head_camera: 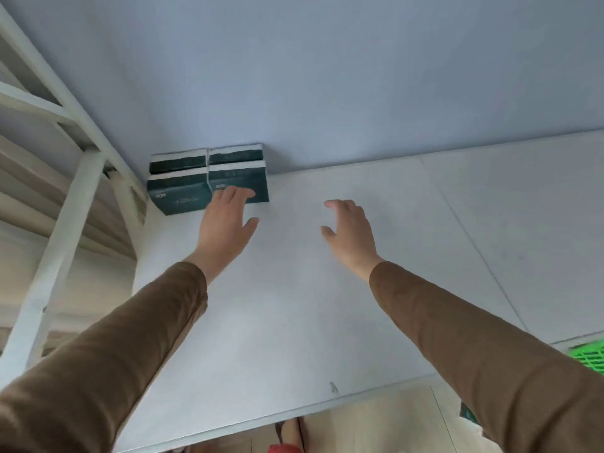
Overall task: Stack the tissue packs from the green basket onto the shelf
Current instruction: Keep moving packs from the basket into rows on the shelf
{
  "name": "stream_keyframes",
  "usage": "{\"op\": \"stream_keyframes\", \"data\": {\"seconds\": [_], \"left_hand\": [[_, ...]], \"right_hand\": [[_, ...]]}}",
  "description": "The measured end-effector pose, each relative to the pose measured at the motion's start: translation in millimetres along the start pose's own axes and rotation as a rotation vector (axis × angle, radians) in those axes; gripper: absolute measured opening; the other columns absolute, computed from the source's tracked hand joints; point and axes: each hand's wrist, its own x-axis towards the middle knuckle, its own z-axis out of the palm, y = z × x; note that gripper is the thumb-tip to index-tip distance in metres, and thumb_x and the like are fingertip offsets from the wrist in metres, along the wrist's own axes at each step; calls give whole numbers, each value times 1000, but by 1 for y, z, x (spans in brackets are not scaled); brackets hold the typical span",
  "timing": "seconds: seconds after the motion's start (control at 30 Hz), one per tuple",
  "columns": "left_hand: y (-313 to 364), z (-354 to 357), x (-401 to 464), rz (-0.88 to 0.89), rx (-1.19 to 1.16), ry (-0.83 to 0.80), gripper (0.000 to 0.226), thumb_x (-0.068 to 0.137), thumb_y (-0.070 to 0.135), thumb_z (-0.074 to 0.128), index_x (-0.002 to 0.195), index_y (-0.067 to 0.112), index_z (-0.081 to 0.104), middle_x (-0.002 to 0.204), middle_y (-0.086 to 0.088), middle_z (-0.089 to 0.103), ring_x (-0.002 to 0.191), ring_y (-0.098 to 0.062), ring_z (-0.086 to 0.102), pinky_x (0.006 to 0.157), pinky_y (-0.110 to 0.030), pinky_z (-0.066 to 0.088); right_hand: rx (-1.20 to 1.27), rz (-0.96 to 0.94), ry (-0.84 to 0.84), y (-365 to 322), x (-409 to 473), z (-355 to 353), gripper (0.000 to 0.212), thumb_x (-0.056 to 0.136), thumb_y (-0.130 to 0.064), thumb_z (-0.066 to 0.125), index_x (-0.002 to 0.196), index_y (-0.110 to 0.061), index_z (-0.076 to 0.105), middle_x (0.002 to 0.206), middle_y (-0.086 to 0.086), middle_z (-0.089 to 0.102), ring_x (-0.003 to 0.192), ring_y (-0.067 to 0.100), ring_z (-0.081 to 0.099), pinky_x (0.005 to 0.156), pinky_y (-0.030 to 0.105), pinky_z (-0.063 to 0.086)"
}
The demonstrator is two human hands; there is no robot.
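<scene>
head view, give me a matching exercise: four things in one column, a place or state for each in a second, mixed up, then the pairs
Things:
1. tissue packs
2. left hand
3. right hand
4. green basket

Places or states:
A. open, over bare shelf board, touching nothing
B. at the right edge, mostly out of view
C. against the wall in the shelf's far left corner
D. fingertips at the front right pack

Pairs: 1-C, 2-D, 3-A, 4-B

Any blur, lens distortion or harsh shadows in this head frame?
Head view: soft, even light, no glare or hard shadows; wide-angle bending shows in the shelf frame at left; the print on the tissue packs is too soft to read; left hand and right hand are slightly blurred.
</scene>
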Motion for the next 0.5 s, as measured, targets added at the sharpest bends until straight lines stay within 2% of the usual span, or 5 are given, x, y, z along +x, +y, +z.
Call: {"op": "stream_keyframes", "data": {"seconds": [0.13,0.37,0.5], "left_hand": [[113,42,-19,134,-84,-154,44,91,28,64,132,17,54,126,-3,56,116,-25,49,96,-40,45],[338,102,-76,390,-147,-219,45,89,30,65,131,18,55,124,-1,56,112,-24,49,91,-38,46],[454,135,-120,458,-195,-236,45,87,29,67,130,17,55,122,-3,56,113,-25,48,94,-38,45]], "right_hand": [[-163,63,15,79,-70,-55,51,93,-27,58,142,-21,45,135,5,51,124,28,45,100,39,40],[-239,150,128,230,-212,-156,50,92,-31,60,139,-23,48,130,2,55,120,26,46,96,40,42],[-256,204,151,319,-289,-207,45,93,-31,58,136,-22,50,128,2,55,119,25,46,96,43,44]]}}
